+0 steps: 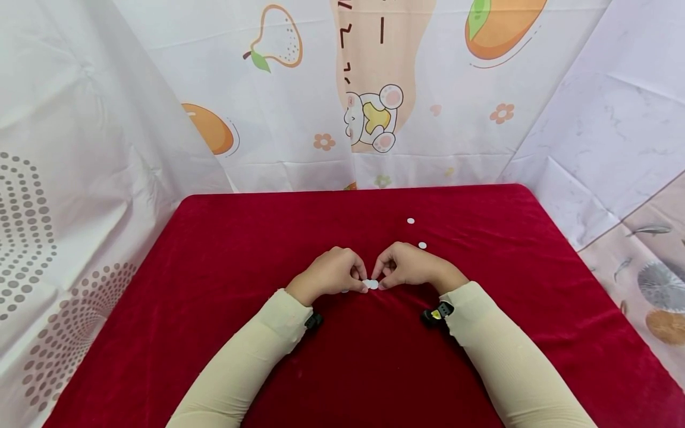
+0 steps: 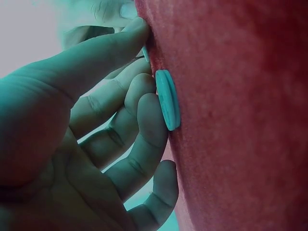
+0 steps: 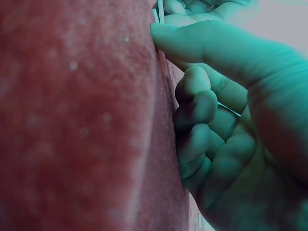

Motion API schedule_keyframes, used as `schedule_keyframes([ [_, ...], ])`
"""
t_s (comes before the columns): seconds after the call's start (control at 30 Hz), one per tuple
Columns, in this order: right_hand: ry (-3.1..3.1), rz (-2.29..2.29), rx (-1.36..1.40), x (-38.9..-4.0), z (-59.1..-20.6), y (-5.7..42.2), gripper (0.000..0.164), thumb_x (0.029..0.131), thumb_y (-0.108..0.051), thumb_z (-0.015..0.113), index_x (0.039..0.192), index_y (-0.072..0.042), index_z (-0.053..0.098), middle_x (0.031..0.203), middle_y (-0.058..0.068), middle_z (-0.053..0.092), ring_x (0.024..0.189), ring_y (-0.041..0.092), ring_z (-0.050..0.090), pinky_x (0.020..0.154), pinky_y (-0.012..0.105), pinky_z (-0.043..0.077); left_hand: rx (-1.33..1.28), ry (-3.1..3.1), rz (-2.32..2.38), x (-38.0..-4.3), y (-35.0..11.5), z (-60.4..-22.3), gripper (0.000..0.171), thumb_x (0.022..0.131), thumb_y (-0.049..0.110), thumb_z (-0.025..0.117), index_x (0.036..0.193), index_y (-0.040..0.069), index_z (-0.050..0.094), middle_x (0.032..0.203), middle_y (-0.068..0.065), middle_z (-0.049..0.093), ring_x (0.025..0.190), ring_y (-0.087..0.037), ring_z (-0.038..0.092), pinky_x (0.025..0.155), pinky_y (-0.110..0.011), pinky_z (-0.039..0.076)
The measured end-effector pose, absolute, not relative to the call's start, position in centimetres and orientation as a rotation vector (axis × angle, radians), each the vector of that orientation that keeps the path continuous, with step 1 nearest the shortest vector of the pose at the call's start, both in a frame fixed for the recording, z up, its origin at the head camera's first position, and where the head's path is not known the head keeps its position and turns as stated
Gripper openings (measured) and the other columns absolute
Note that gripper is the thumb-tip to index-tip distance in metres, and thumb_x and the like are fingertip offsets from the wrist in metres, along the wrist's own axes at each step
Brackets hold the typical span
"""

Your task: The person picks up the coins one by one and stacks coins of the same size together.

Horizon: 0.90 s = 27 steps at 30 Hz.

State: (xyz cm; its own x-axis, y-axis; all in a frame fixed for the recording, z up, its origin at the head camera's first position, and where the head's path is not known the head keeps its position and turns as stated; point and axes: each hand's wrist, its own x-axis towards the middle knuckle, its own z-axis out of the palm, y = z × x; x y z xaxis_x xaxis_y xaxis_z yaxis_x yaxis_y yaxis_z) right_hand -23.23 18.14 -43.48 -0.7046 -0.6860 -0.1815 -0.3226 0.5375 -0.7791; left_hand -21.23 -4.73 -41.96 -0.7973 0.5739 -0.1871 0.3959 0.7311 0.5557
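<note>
Small white round discs lie between my hands at the middle of the red cloth. My left hand (image 1: 334, 271) pinches the left disc (image 1: 367, 283) at its edge with thumb and index finger. From the other side, my right hand (image 1: 409, 265) has its thumb and index finger curled at the edge of the right disc (image 1: 374, 285), which sits against the left one. In the left wrist view, two discs stacked flat (image 2: 168, 100) rest on the cloth beside my left fingertips. The remaining right fingers are folded in, close over the cloth.
Two more white discs lie beyond my right hand, the nearer disc (image 1: 422, 245) by the knuckles and the farther disc (image 1: 410, 220) toward the back. The red cloth (image 1: 257, 232) covers the table and has slight wrinkles. A printed white curtain (image 1: 299, 119) hangs behind the table.
</note>
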Motion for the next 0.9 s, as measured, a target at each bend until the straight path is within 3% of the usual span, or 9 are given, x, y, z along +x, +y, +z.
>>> schedule_keyframes([
  [0.9, 2.305, -1.03, -0.844, -23.36, -43.64, 18.18, 0.017, 0.081, -0.007, 0.085, 0.092, -0.02, 0.082, 0.064, -0.001, 0.063, 0.057, 0.009, 0.05, 0.053, 0.021, 0.04, 0.769, 2.588, 0.718, -21.35, -4.77, -42.04, 0.013, 0.082, 0.022, 0.09, 0.09, 0.02, 0.08, 0.073, 0.011, 0.07, 0.06, -0.009, 0.064, 0.06, -0.026, 0.054],
])
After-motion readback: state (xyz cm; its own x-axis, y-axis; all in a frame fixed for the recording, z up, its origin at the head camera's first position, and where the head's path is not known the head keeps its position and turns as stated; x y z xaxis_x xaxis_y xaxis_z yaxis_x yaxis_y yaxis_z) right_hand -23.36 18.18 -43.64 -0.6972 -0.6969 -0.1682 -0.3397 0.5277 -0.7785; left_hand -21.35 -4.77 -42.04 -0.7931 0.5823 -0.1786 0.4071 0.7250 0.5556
